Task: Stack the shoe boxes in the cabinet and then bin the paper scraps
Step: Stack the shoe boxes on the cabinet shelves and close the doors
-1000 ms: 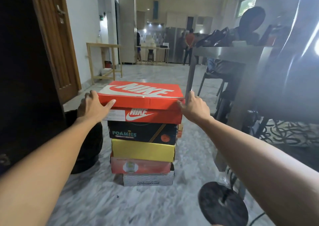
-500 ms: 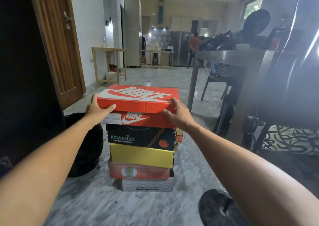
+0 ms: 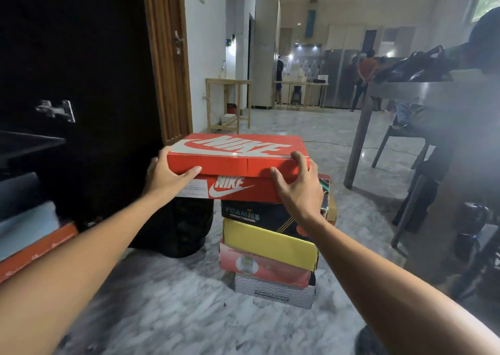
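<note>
A red Nike shoe box (image 3: 238, 162) is held between both hands, shifted left off the pile and overhanging it. My left hand (image 3: 167, 173) grips its left end, thumb across the front of the lid. My right hand (image 3: 297, 184) grips its right front corner, fingers over the lid edge. Below stands a pile of shoe boxes on the marble floor: a black Foamies box (image 3: 259, 215), a yellow box (image 3: 267, 242), a pink-red box (image 3: 259, 265) and a white box (image 3: 273, 292) at the bottom. The dark open cabinet (image 3: 81, 70) is on the left.
An orange box (image 3: 38, 249) lies inside the cabinet at lower left. A black bag (image 3: 178, 227) sits on the floor left of the pile. A metal table (image 3: 422, 89) and chair stand to the right. People stand in the far kitchen.
My right hand moved from the box's right side onto its front corner. The red box has shifted left and up off the pile, and my view has turned toward the cabinet.
</note>
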